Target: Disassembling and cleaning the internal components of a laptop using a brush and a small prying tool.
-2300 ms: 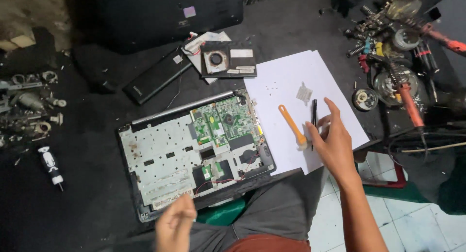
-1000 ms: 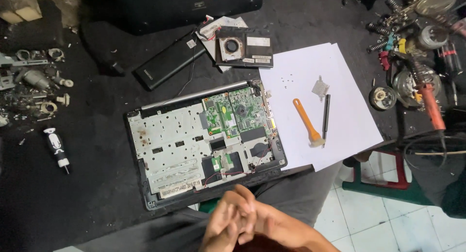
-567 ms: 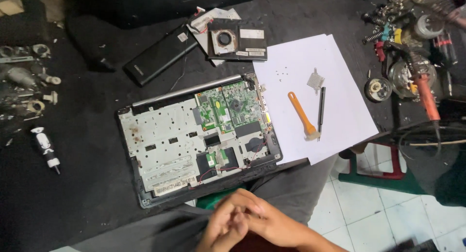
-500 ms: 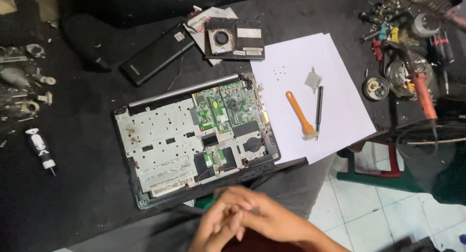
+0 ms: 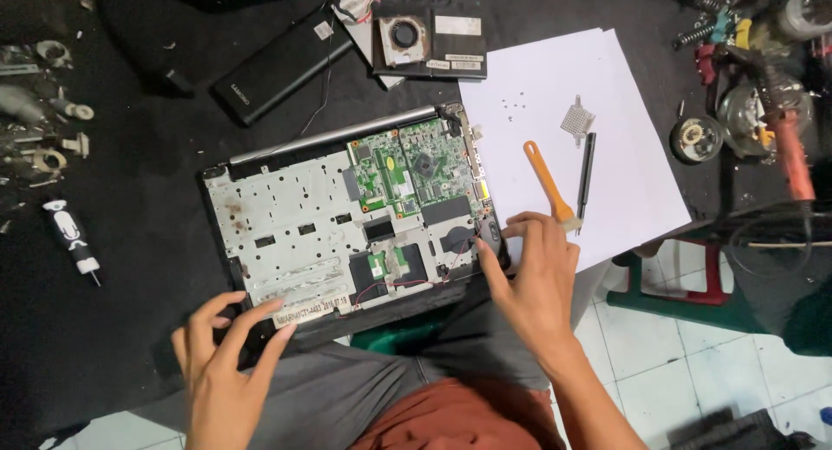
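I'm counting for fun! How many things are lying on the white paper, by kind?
Orange-handled tool: 1
Black pen-like tool: 1
Small grey mesh square: 1
Total: 3, not counting the tiny screws, too small to tally, on the white paper.

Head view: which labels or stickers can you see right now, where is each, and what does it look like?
Strip label: front edge of the opened laptop, by the left hand; long, white.
Battery sticker: on the black battery; small, pale.
Fan module labels: right of the fan; white rectangles.
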